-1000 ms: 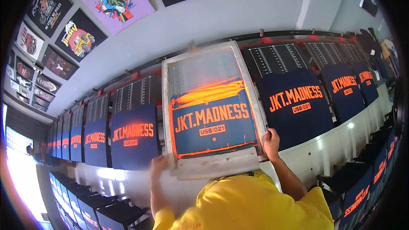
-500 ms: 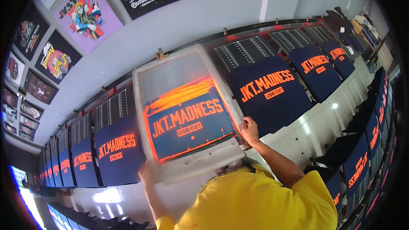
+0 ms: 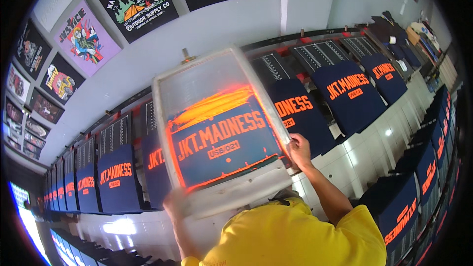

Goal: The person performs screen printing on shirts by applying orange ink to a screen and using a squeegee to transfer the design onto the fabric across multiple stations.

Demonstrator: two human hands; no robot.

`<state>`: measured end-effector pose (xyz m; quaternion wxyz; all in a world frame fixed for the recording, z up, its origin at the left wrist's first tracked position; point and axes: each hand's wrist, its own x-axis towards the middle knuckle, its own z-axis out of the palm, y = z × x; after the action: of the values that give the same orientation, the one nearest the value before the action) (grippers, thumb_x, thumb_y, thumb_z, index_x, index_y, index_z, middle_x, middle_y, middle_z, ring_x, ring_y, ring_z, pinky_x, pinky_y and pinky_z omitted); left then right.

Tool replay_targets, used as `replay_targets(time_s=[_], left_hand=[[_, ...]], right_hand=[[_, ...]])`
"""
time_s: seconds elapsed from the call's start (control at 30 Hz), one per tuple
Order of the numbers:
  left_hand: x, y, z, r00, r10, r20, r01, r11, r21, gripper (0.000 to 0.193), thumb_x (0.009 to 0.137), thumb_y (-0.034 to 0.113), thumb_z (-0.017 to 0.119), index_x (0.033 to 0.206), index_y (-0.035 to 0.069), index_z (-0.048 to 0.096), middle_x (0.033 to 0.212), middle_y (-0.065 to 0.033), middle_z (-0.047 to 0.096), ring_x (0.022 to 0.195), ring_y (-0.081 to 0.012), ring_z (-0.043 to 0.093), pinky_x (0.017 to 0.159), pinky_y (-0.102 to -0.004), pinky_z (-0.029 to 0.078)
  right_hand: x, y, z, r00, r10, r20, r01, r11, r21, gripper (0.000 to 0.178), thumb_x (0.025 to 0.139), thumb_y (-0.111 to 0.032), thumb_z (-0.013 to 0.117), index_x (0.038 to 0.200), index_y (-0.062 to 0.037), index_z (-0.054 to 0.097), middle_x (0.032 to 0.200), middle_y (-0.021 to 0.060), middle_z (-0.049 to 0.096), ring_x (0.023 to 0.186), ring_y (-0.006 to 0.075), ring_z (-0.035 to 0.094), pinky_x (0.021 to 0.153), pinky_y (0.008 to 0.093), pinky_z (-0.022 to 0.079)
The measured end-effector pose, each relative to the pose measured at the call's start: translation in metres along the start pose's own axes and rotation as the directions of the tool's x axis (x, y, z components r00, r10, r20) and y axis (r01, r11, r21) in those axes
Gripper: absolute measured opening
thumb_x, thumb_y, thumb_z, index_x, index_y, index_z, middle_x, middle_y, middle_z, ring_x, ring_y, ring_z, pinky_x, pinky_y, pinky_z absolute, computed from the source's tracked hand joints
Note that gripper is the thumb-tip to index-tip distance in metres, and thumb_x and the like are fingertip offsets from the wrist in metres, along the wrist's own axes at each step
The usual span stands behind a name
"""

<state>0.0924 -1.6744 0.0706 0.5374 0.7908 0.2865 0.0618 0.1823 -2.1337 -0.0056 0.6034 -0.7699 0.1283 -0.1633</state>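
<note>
A screen printing frame [image 3: 241, 190] with a pale, worn rim is in the middle of the view, tilted. My right hand [image 3: 299, 150] is closed on its lower right edge. At its lower left corner my left hand [image 3: 175, 203] is closed too, though motion blurs the fingers. Bright orange ink [image 3: 212, 109] lies in a thick band across the mesh and along its inner edges. Lettering shows through the mesh below the band. The frame partly covers a navy shirt [image 3: 156, 180] on the left and another navy shirt [image 3: 298, 130] on the right.
A long row of print boards [image 3: 113, 133] carries navy shirts with orange lettering on both sides. Behind it runs a dark rail [image 3: 271, 41] along the grey wall. Another shirt row [image 3: 401, 214] stands at right, across a tiled floor [image 3: 359, 160]. Framed prints [image 3: 140, 7] hang on the wall.
The screen printing frame has moved right along the row in both hands. It now overlaps the shirt to its right, and part of a printed shirt shows at its left.
</note>
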Motion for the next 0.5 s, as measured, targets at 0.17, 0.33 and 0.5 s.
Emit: replay_targets(time_s=[0.17,0.33,0.5], left_hand=[[-0.012,-0.056,0.083,0.995,0.097,-0.029,-0.08,0.933,0.35,0.028,0.094,0.027,0.061,0.085,0.001,0.068,0.069,-0.0024,0.057,0.064,-0.0126,0.051,0.058,-0.0326,0.042],[-0.056,-0.036,0.172,0.999,0.022,-0.049,-0.024,0.998,-0.05,0.028,0.094,0.025,0.064,0.081,0.0,0.065,0.071,0.0037,0.053,0.067,-0.0079,0.045,0.061,-0.0282,0.038],[-0.069,-0.018,0.212,0.995,0.08,-0.064,-0.082,0.996,-0.033,0.037,0.095,0.026,0.056,0.078,-0.006,0.056,0.062,-0.0072,0.045,0.061,-0.0148,0.038,0.056,-0.0372,0.034]], right_hand=[[0.048,0.028,-0.109,1.0,0.022,0.003,-0.022,0.998,-0.061,0.021,0.09,0.005,0.053,0.108,0.0028,0.064,0.08,0.0037,0.064,0.072,0.0085,0.06,0.065,0.0234,0.048],[0.079,0.051,-0.186,0.999,0.005,-0.046,-0.008,0.996,-0.084,0.02,0.088,0.006,0.054,0.105,0.004,0.065,0.075,0.0013,0.061,0.066,0.0062,0.055,0.06,0.0227,0.045],[0.107,0.066,-0.212,0.998,-0.004,-0.063,-0.007,0.984,-0.176,0.022,0.086,0.003,0.054,0.103,0.0058,0.067,0.082,0.0097,0.068,0.074,0.0134,0.063,0.069,0.0274,0.049]])
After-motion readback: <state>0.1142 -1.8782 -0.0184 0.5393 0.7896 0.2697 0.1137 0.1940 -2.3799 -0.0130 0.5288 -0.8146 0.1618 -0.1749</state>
